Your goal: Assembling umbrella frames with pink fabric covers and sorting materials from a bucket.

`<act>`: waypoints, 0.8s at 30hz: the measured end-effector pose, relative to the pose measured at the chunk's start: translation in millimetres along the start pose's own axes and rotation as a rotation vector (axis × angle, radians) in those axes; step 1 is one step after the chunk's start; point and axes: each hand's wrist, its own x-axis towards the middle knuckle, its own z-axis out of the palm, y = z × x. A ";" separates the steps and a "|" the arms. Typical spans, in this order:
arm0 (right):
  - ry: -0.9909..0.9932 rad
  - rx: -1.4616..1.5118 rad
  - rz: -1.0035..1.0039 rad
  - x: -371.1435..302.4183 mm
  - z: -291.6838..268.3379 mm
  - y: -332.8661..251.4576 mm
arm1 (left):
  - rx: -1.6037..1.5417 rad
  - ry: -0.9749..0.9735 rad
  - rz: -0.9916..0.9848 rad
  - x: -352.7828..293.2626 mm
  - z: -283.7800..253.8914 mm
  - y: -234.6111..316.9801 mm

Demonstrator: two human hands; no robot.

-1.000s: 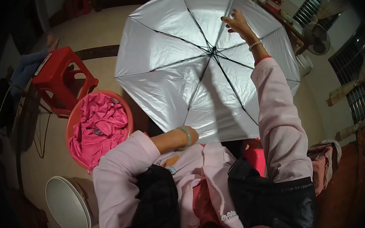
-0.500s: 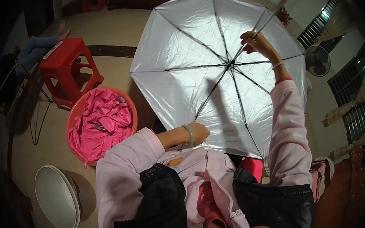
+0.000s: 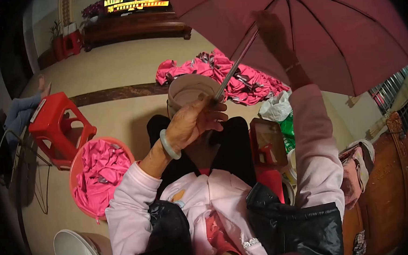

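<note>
An opened umbrella (image 3: 329,31) fills the upper right, its dusky pink inner side and dark ribs showing. My right hand (image 3: 272,30) is closed round the upper part of its metal shaft, just below where the ribs meet. The shaft (image 3: 239,60) slants down toward my left hand (image 3: 194,121), whose curled fingers and thumb close on its lower end. A pale bangle circles my left wrist. Beyond my left hand stands a light round bucket (image 3: 178,89), between a heap of pink fabric with dark pieces (image 3: 209,66) and my knees.
A red tub (image 3: 126,148) with pink fabric (image 3: 99,176) sits at left beside a red plastic stool (image 3: 61,127). A white basin (image 3: 76,252) lies lower left. White and green bags (image 3: 277,106) are at right, near a wooden chair (image 3: 389,181). Another person's legs (image 3: 23,108) show far left.
The umbrella has swung up and right, its inner side turning from bright silver to dusky pink. My left hand has moved from its edge to the shaft's lower end. The bucket and fabric heap are uncovered.
</note>
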 end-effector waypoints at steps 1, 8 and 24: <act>-0.034 -0.030 0.010 1.1 -12.4 -13.4 | -0.053 0.000 -0.049 0.6 3.1 2.7; 0.329 -0.135 0.142 11.6 -33.8 -28.5 | 0.613 0.094 -0.010 -13.3 12.5 -22.9; 0.244 1.856 1.458 -31.4 -9.5 69.8 | 0.839 0.143 0.075 -35.7 -26.3 -70.7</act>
